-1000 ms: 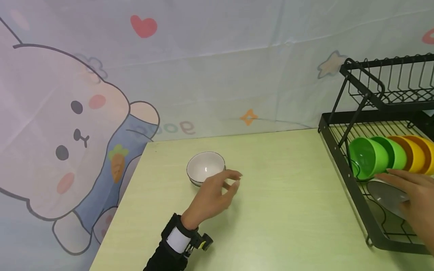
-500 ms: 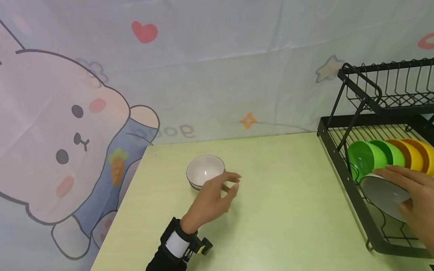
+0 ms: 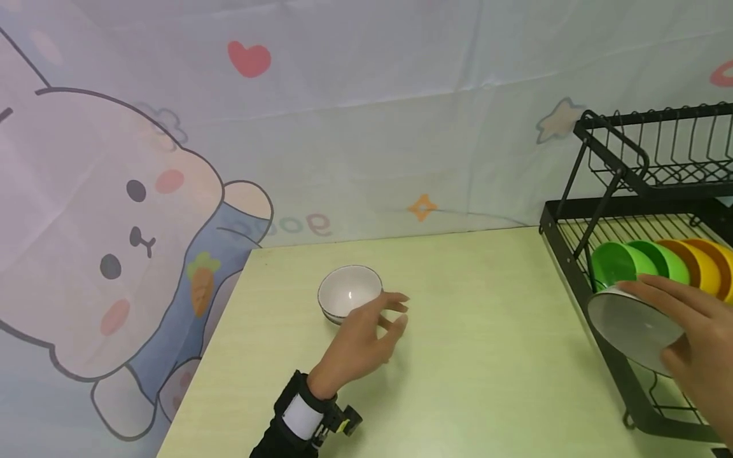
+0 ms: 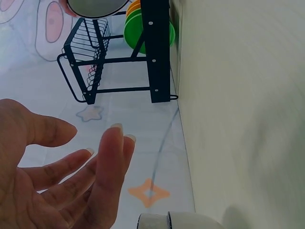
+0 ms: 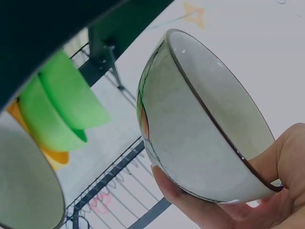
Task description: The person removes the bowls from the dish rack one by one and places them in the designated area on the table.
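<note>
The right hand [image 3: 703,343] grips a tilted white bowl [image 3: 630,327], thumb inside, at the dish rack [image 3: 658,422]. The left hand [image 3: 356,343], fingers parted, is beside stacked bowls [image 3: 346,287].

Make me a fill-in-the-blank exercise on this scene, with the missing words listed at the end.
1. The right hand grips a white bowl with its ____ inside the rim.
2. The left hand, beside the stacked bowls on the table, holds ____.
3. Besides yellow bowls, the dish rack has bright bowls coloured ____.
4. The colour of the dish rack's frame is ____.

Missing words: thumb; nothing; green; black.
</note>
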The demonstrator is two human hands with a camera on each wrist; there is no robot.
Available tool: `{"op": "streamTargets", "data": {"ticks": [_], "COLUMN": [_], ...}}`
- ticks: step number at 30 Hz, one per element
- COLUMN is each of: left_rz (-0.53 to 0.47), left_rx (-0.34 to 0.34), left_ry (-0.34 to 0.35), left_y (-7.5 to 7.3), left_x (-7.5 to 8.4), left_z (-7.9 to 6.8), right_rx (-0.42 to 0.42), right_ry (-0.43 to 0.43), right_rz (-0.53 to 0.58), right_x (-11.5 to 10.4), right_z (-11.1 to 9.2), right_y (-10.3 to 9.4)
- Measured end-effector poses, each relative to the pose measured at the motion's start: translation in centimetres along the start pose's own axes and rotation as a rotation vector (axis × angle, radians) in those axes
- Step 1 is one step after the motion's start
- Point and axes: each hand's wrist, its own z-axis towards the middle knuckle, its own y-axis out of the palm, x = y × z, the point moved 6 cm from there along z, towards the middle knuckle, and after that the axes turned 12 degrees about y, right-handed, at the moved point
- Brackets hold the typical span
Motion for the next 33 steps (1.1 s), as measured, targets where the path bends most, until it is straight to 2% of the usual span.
{"op": "streamTargets", "data": {"ticks": [7,14,20,23,29,33], "left_rz": [0.054,0.087,0.101,0.103,0.1,0.103], "left_rx": [-0.01,-0.013,-0.024,-0.025,-0.029,-0.035], "left_ry": [0.024,0.028,0.024,0.029,0.042,0.044], "left_y": [0.2,0.3,0.5,0.6,0.6,0.8], "left_x": [0.1,0.3,0.3,0.4,0.5,0.5], "left_z": [-0.1,-0.1,0.0,0.0,0.0,0.0], "right_rx": [-0.017,-0.049,-0.148,-0.178,-0.172,-0.21], "right_ry": [-0.035,-0.037,0.007,0.001,-0.08,-0.067], "right_rz": [0.053,0.011,-0.055,-0.065,0.012,0.07], "right_x": [-1.5,-2.6,-3.7,-4.2,-5.0,-5.3], "right_z": [0.3,0.1,0.1,0.1,0.2,0.2], "right_y": [0.2,0.3,0.9,1.1,1.4,2.2]}}
